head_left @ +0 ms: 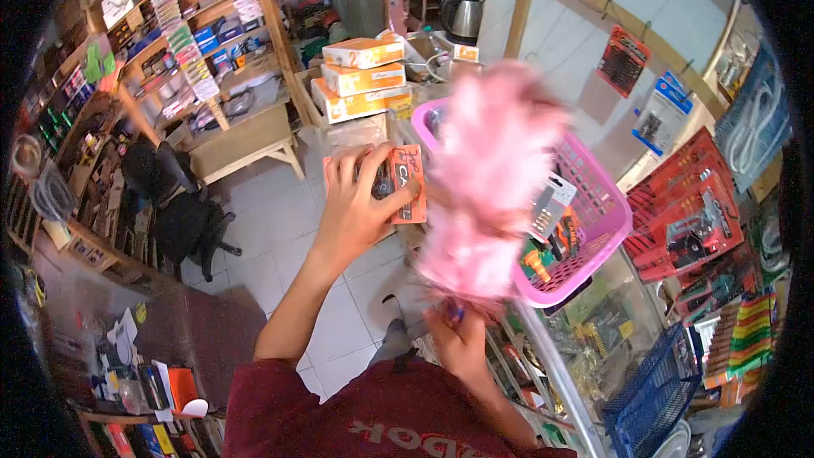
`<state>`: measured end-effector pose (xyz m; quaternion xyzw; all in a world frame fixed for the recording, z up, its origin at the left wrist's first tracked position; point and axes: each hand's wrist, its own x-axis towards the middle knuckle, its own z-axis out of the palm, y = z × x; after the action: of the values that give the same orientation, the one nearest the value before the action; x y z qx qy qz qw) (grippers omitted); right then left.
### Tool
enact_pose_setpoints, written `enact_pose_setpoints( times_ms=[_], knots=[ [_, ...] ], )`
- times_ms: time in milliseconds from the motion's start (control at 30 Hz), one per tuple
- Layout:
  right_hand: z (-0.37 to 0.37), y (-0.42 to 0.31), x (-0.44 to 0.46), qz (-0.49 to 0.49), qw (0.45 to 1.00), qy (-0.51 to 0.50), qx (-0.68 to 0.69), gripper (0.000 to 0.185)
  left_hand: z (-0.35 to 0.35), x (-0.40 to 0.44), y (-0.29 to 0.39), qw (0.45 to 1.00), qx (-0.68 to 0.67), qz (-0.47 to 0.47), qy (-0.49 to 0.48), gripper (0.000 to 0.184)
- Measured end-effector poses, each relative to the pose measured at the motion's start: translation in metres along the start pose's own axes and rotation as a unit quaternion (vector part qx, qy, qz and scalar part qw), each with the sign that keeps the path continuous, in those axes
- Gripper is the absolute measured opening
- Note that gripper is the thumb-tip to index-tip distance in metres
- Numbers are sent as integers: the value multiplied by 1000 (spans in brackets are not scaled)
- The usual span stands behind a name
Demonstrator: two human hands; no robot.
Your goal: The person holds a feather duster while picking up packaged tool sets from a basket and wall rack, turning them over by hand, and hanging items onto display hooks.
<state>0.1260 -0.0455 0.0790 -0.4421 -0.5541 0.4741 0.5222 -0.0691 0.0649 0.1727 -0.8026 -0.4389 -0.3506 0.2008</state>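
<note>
My left hand is closed round a small orange-and-black packet with handwriting on it, held out in front of me. My right hand grips a fluffy pink duster by its lower end. The duster points upward and is smeared by motion. It lies across the view of a pink plastic basket, hiding part of it. Inside the basket are a carded pack and a green-and-yellow item, among other packets.
Orange-and-white boxes are stacked beyond my left hand, near a kettle. A glass counter with a metal edge runs along my right, with a blue basket. Carded goods hang on the wall. A black chair stands left.
</note>
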Motion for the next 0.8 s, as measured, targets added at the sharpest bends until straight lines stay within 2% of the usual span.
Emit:
enact_pose_setpoints(
  times_ms=[67,167,200,300,333,367,433,467,567,600,700,733,767,800],
  knots=[
    [-9,-17,7,21,989,-66,-133,18,-5,7,4,1000,5,13,18,41],
    [-12,-5,9,80,985,-84,-131,19,-12,15,7,999,27,19,43,39],
    [-7,-13,7,56,993,-26,-97,18,-13,15,6,998,37,21,48,39],
    [0,4,-6,-7,998,50,-40,18,-17,14,6,999,31,28,23,39],
    [1,1,-5,-76,994,24,-80,18,-22,16,8,999,19,34,9,38],
    [0,-4,-6,28,999,-25,-18,18,-25,18,10,999,9,39,-3,38],
    [-2,-19,-7,227,960,-128,104,18,-26,21,14,998,11,50,26,36],
    [1,-17,-11,237,961,-83,116,16,-26,24,14,998,15,52,42,36],
    [14,-48,-10,143,979,4,145,12,-31,26,10,995,48,73,43,38],
    [18,-32,-13,103,985,18,134,8,-32,26,8,996,40,78,34,38],
    [46,-16,-10,27,992,-48,114,9,-29,21,-6,998,20,51,26,36],
    [53,5,-5,40,996,-50,54,8,-26,22,-14,999,30,34,15,33],
    [55,17,-2,30,997,-10,64,9,-23,23,-22,999,41,18,4,31],
    [61,6,8,20,997,28,73,10,-23,25,-33,998,35,45,11,31]
  ],
)
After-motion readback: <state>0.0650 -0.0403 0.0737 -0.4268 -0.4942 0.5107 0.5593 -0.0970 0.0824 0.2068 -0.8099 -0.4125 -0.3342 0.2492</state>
